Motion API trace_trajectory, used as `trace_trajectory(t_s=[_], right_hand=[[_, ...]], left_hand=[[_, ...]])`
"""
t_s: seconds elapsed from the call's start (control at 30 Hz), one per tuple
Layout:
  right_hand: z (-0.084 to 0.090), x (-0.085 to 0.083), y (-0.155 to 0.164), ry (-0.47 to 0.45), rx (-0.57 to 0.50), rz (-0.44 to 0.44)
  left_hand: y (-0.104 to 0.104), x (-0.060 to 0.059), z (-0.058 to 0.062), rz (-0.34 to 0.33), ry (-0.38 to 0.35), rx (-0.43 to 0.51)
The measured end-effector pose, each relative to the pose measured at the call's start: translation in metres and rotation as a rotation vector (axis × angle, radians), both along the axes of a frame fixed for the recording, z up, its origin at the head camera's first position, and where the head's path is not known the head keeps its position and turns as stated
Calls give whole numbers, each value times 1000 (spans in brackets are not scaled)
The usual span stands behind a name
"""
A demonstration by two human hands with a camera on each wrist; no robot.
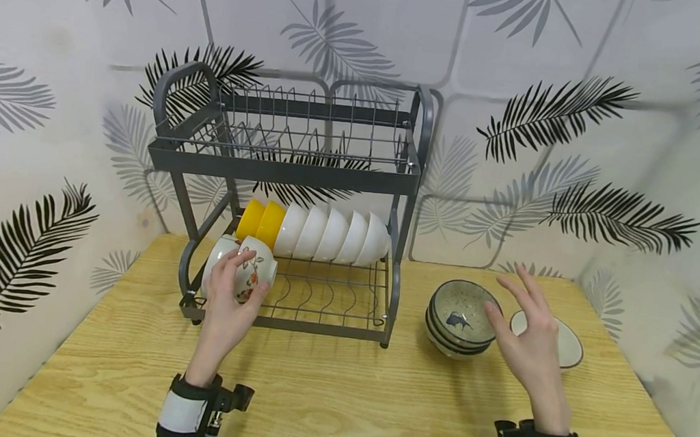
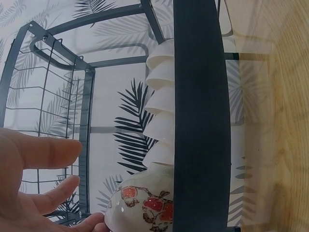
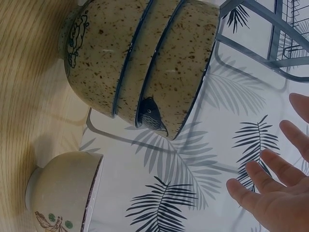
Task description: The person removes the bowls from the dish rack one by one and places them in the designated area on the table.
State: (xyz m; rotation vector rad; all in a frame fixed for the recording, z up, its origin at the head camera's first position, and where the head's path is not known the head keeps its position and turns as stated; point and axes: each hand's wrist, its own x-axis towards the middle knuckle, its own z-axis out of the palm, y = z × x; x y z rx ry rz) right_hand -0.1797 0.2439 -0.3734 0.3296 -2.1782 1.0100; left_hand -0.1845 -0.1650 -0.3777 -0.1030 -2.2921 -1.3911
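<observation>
My left hand (image 1: 234,295) is at the front left of the dish rack's lower tier, overlapping a white bowl with red flowers (image 1: 253,272). In the left wrist view its fingers are spread, and the lowest fingertip comes right at the side of that flowered bowl (image 2: 137,205). Another white bowl (image 1: 214,259) sits tilted just left of it. On the right, my right hand (image 1: 532,336) hovers with fingers spread and holds nothing. It is beside a stack of speckled, dark-rimmed bowls (image 1: 462,313) and over a pale bowl (image 1: 568,342), which it partly hides.
Two yellow bowls (image 1: 260,222) and several white bowls (image 1: 330,236) stand on edge in a row along the back of the lower tier. The two-tier dark metal rack (image 1: 286,172) stands on a wooden table (image 1: 336,396) against a leaf-patterned wall covering (image 1: 522,67).
</observation>
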Motion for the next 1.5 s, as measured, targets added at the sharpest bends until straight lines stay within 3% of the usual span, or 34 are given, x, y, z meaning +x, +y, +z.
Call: trace_trajectory(t_s=[0.93,1.17,1.5], right_hand=[[1,1,0,-12,10,-18],[2,1,-1,-2,6,-19],[1,1,-1,-1,4,-16]], left_hand=[[-2,0,0,-6,-16,-2],[-5,-1,0,-4,18,-2],[-8,-6,2,-12,-55,38]])
